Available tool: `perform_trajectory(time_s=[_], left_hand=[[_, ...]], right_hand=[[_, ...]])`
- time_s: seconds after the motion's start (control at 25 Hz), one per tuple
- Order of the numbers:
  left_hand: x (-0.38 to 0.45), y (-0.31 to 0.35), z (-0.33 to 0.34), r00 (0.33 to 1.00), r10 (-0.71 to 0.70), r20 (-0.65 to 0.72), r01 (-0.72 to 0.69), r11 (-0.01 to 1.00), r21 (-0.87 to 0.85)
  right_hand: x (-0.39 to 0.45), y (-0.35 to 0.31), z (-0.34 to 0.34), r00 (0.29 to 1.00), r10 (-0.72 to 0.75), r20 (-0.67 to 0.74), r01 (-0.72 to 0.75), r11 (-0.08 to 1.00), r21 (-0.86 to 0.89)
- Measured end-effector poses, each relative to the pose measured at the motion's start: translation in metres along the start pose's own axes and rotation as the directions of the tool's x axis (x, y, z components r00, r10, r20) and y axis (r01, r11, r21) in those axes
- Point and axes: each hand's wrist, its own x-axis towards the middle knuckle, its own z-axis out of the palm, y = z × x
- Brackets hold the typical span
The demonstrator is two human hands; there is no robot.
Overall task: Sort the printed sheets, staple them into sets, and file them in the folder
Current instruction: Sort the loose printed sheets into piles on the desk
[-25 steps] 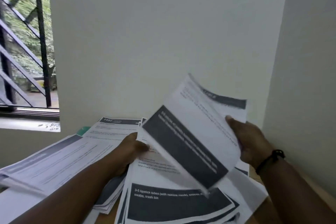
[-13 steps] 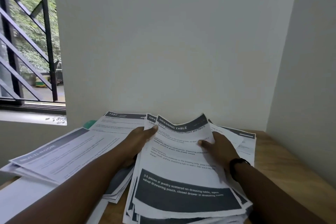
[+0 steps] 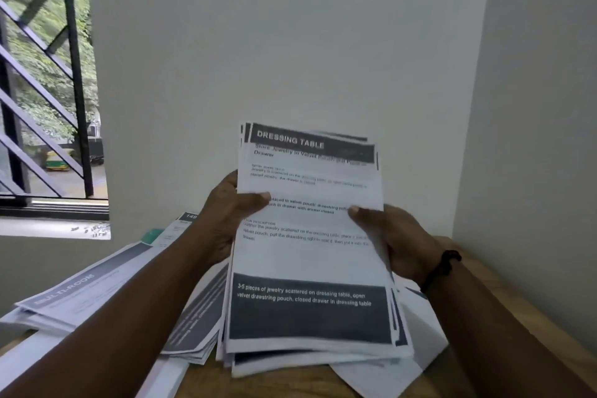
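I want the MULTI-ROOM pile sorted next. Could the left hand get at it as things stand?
Probably not yet: the left hand grips the raised DRESSING TABLE stack with the right hand. The MULTI-ROOM pile lies uncovered beside that forearm.

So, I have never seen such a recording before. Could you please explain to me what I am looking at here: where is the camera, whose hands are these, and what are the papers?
There is no machine here. A person wears one wide camera on the head, looking forward and down, so you see their own arms. The left hand and the right hand each grip one side of a stack of printed sheets, thumbs on the front, tilted up toward the camera. Its top page is headed "DRESSING TABLE". Below lies a wooden table. On it, to the left, lie more loose sheets, one with a heading that ends in "ROOM", and something green peeks out behind them; I cannot tell what it is. At the far left is a barred window. No stapler or folder is plainly visible.
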Motion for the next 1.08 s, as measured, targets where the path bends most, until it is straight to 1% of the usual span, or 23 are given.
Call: perform_trajectory(time_s=[0.04, 0.08, 0.12, 0.16, 0.2, 0.28, 0.36, 0.44, 0.52, 0.6, 0.68, 0.76, 0.84, 0.88, 0.92, 0.96, 1.0, 1.08], left_hand=[[-0.002, 0.014, 0.008, 0.998, 0.059, -0.006, -0.059, 0.998, 0.011], [-0.005, 0.029, 0.019, 0.993, 0.114, -0.01, -0.114, 0.993, 0.024], [-0.007, 0.041, 0.028, 0.986, 0.168, -0.008, -0.168, 0.985, 0.032], [-0.009, 0.05, 0.037, 0.978, 0.21, -0.004, -0.21, 0.977, 0.039], [-0.01, 0.055, 0.045, 0.971, 0.238, -0.004, -0.238, 0.97, 0.052], [-0.013, 0.052, 0.058, 0.969, 0.248, 0.005, -0.248, 0.965, 0.083], [-0.016, 0.033, 0.065, 0.984, 0.176, 0.035, -0.179, 0.975, 0.134], [-0.021, 0.011, 0.063, 0.993, 0.107, 0.049, -0.114, 0.979, 0.171], [-0.025, -0.003, 0.057, 0.995, 0.096, 0.023, -0.098, 0.981, 0.168], [-0.025, -0.007, 0.052, 0.996, 0.083, -0.023, -0.079, 0.986, 0.144], [-0.022, -0.005, 0.053, 0.995, 0.07, -0.074, -0.061, 0.992, 0.113], [-0.018, 0.0, 0.058, 0.992, 0.072, -0.103, -0.062, 0.993, 0.102], [-0.016, 0.005, 0.064, 0.99, 0.095, -0.104, -0.082, 0.989, 0.123], [-0.016, 0.006, 0.065, 0.989, 0.103, -0.102, -0.089, 0.987, 0.134], [-0.015, 0.006, 0.065, 0.99, 0.105, -0.096, -0.09, 0.985, 0.145], [-0.015, 0.004, 0.063, 0.992, 0.095, -0.08, -0.08, 0.983, 0.165], [-0.015, -0.001, 0.059, 0.996, 0.066, -0.059, -0.054, 0.98, 0.191], [-0.016, -0.016, 0.046, 0.999, -0.018, -0.034, 0.025, 0.975, 0.222]], right_hand=[[-0.001, -0.01, 0.007, 0.988, -0.144, -0.054, 0.144, 0.99, -0.002], [-0.006, -0.023, 0.016, 0.952, -0.273, -0.137, 0.265, 0.961, -0.072], [-0.011, -0.035, 0.023, 0.904, -0.374, -0.206, 0.342, 0.923, -0.175], [-0.017, -0.044, 0.029, 0.863, -0.445, -0.241, 0.388, 0.888, -0.247], [-0.021, -0.049, 0.031, 0.832, -0.496, -0.249, 0.427, 0.858, -0.285], [-0.028, -0.049, 0.034, 0.793, -0.547, -0.267, 0.456, 0.824, -0.335], [-0.03, -0.034, 0.03, 0.794, -0.536, -0.288, 0.412, 0.821, -0.395], [-0.032, -0.011, 0.017, 0.822, -0.484, -0.3, 0.326, 0.832, -0.449], [-0.036, 0.005, 0.003, 0.843, -0.411, -0.348, 0.261, 0.877, -0.404], [-0.036, 0.007, -0.003, 0.849, -0.377, -0.37, 0.256, 0.906, -0.336], [-0.035, 0.001, -0.001, 0.832, -0.411, -0.372, 0.29, 0.894, -0.341], [-0.033, -0.004, 0.007, 0.785, -0.497, -0.371, 0.342, 0.846, -0.409], [-0.034, -0.005, 0.013, 0.727, -0.59, -0.352, 0.407, 0.782, -0.472], [-0.035, -0.006, 0.015, 0.716, -0.609, -0.342, 0.43, 0.77, -0.471], [-0.036, -0.006, 0.014, 0.729, -0.598, -0.333, 0.433, 0.78, -0.452], [-0.037, -0.006, 0.012, 0.767, -0.558, -0.317, 0.411, 0.806, -0.425], [-0.038, -0.004, 0.006, 0.816, -0.497, -0.295, 0.355, 0.834, -0.422], [-0.038, 0.006, -0.008, 0.915, -0.33, -0.233, 0.182, 0.851, -0.492]])
